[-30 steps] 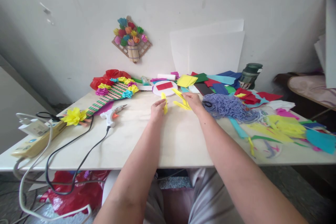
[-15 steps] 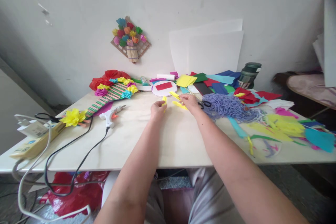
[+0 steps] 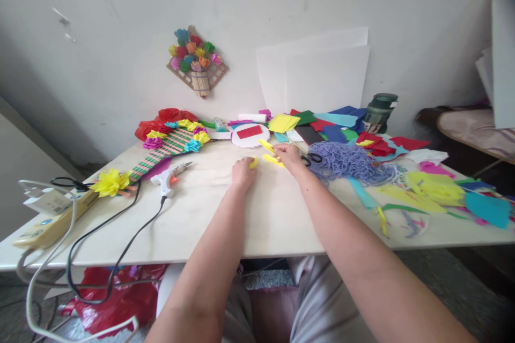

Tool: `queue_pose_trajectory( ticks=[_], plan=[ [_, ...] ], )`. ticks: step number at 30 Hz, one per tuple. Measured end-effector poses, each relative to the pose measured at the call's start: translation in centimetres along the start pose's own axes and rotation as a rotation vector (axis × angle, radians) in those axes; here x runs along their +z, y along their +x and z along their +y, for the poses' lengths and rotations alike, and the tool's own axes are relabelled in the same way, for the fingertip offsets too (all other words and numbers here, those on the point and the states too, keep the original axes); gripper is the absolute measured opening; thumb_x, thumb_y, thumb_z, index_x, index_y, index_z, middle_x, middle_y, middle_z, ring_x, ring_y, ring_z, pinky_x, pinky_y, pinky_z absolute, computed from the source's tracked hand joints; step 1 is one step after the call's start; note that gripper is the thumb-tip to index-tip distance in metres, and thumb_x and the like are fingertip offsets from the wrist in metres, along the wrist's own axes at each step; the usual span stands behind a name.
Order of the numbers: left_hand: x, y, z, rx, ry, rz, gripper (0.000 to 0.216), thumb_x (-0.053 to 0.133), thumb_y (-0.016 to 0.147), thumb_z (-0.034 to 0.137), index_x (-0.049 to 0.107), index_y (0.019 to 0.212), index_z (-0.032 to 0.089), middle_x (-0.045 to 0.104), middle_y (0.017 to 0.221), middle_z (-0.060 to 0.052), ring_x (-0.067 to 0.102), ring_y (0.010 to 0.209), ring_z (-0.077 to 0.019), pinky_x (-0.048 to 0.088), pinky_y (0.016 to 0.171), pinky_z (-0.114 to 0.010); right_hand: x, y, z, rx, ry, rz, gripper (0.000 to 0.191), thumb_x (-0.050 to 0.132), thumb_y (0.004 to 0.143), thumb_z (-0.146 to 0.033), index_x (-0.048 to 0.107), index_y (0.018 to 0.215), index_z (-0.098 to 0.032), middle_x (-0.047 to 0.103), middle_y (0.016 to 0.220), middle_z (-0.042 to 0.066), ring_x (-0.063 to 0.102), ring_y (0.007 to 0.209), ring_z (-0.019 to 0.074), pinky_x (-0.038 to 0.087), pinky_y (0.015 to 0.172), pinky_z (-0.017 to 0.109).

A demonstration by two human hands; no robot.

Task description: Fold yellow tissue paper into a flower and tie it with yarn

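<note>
My left hand (image 3: 243,173) rests low at the middle of the table, its fingers curled on a small yellow paper piece (image 3: 253,163) that is mostly covered. To its right, my right hand (image 3: 288,156) pinches a yellow paper strip (image 3: 265,144), which points toward the far left. A second yellow strip (image 3: 272,159) lies just below those fingers; whether it is also held I cannot tell. Beyond both hands sits a white oval card (image 3: 237,142) with a red rectangle (image 3: 250,132) on it. Black-handled scissors (image 3: 311,159) lie beside my right wrist, partly hidden.
A glue gun (image 3: 164,181) with its cord lies left, near a power strip (image 3: 52,222) and a woven piece (image 3: 161,148) with paper flowers. Purple yarn (image 3: 348,163), coloured paper sheets (image 3: 284,122) and a dark jar (image 3: 380,112) are on the right.
My left hand has lowered and turned over toward the tabletop, so less of its yellow piece shows. My right hand stays nearly in place with its yellow strip.
</note>
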State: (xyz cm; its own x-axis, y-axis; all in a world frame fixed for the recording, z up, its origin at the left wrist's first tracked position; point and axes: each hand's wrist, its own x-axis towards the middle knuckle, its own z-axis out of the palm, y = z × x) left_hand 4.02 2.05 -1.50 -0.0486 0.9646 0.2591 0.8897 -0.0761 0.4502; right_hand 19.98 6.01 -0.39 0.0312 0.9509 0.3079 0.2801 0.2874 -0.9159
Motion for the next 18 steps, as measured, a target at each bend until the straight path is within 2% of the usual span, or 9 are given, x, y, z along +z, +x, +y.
queue_pose_trajectory(
  ticks=[10, 18],
  plan=[
    [0.25, 0.12, -0.22, -0.003, -0.007, 0.029, 0.038, 0.049, 0.071, 0.019, 0.058, 0.108, 0.018, 0.06, 0.11, -0.01, 0.053, 0.102, -0.0226, 0.036, 0.087, -0.031, 0.12, -0.06, 0.09, -0.034, -0.022, -0.009, 0.022, 0.051, 0.071, -0.023, 0.067, 0.082, -0.013, 0.066, 0.09, 0.005, 0.064, 0.066, 0.0133, 0.048, 0.047, 0.019],
    [0.33, 0.28, -0.45, -0.054, 0.063, 0.036, 0.036, 0.049, 0.072, 0.019, 0.061, 0.106, 0.018, 0.058, 0.105, -0.013, 0.051, 0.099, -0.0243, 0.037, 0.085, -0.031, 0.19, -0.26, -0.24, -0.021, -0.014, 0.001, 0.022, 0.051, 0.071, -0.02, 0.067, 0.085, -0.013, 0.067, 0.088, 0.005, 0.064, 0.065, 0.0137, 0.047, 0.046, 0.019]
  ],
)
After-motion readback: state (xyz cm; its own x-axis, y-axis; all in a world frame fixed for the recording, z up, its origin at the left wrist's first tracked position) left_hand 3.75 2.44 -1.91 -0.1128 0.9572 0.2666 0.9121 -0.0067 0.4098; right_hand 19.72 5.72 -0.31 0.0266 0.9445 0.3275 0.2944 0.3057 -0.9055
